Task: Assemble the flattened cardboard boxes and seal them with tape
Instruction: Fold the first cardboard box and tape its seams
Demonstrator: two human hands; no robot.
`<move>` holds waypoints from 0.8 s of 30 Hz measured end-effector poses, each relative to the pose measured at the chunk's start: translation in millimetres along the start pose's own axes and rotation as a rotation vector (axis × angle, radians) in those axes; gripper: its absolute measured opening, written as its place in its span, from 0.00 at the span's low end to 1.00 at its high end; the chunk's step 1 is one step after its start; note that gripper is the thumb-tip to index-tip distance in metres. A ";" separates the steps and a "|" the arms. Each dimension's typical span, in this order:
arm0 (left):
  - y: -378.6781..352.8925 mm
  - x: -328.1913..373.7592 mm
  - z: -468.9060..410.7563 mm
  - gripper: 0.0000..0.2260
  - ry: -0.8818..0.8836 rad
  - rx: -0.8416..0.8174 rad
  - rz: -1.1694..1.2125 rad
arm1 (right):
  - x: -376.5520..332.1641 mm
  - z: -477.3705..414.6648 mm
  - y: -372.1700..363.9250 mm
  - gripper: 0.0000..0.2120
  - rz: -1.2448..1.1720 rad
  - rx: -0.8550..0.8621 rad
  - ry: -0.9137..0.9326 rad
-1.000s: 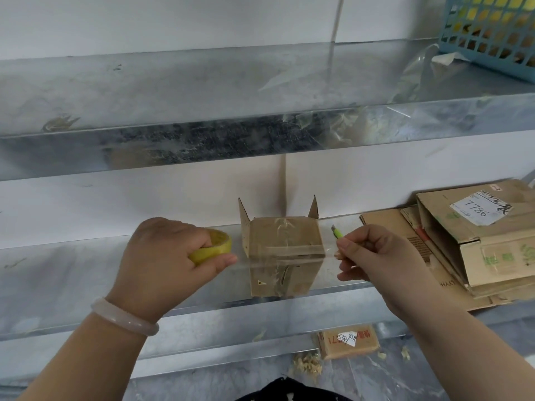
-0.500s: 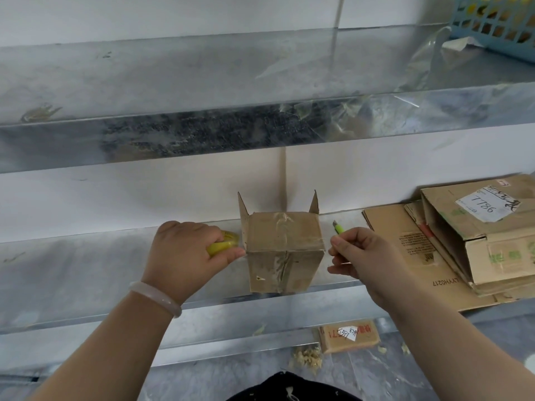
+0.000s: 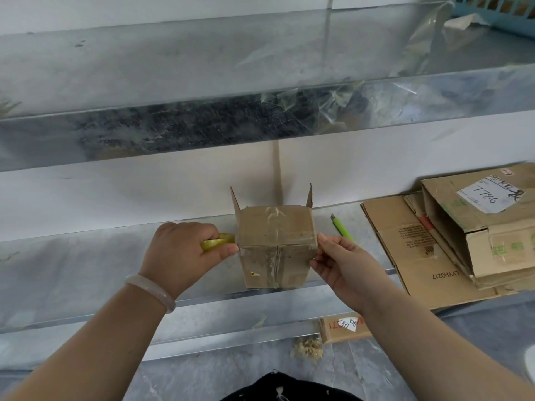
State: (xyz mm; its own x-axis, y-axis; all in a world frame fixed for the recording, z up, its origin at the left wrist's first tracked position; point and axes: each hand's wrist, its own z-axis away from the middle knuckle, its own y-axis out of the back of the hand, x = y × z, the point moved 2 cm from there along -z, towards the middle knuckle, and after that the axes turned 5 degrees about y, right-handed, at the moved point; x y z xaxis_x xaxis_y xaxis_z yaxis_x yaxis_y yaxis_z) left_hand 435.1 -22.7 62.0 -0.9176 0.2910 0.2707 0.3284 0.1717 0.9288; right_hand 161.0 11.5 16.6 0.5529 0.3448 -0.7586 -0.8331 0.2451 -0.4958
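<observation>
Left hand [image 3: 179, 256] grips the tape roll [image 3: 217, 241] beside the box [image 3: 275, 235]; right hand [image 3: 344, 261] pinches its right edge.

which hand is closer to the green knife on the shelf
Right. The right hand is just in front of the slim green utility knife; the left hand grips a yellow tape roll beyond the small brown cardboard box.

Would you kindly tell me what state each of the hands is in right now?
Left hand: closed, gripping the yellow tape roll beside the small cardboard box.
Right hand: closed, pinching the end of the clear tape at the box's right edge.
</observation>
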 end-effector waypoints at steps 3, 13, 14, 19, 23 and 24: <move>-1.2 1.0 0.5 0.25 0.008 -0.012 0.016 | 7.7 -0.4 -1.7 0.08 -0.062 -0.042 -0.010; -3.6 0.7 3.4 0.23 0.023 -0.032 0.077 | 24.6 -10.7 -1.3 0.14 -0.122 -0.026 0.001; -3.9 0.5 3.4 0.23 0.023 -0.030 0.078 | 25.2 -11.5 -1.0 0.16 -0.114 -0.021 0.011; -3.6 -2.1 2.9 0.23 0.037 -0.035 0.090 | 36.1 -9.1 4.8 0.05 0.078 0.086 0.042; -2.4 -5.5 1.7 0.24 0.048 -0.028 0.094 | 25.0 -1.6 3.1 0.11 0.612 0.163 0.300; -3.0 -5.4 1.1 0.25 0.054 -0.030 0.091 | 20.4 3.0 0.6 0.13 0.714 0.200 0.415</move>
State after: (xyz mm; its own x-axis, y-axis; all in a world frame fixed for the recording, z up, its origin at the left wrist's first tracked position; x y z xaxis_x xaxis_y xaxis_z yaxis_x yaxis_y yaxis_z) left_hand 439.3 -23.8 57.5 -0.8954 0.2530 0.3664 0.4045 0.1185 0.9068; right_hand 171.8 21.4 2.1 -0.1878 0.1276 -0.9739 -0.9400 0.2642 0.2159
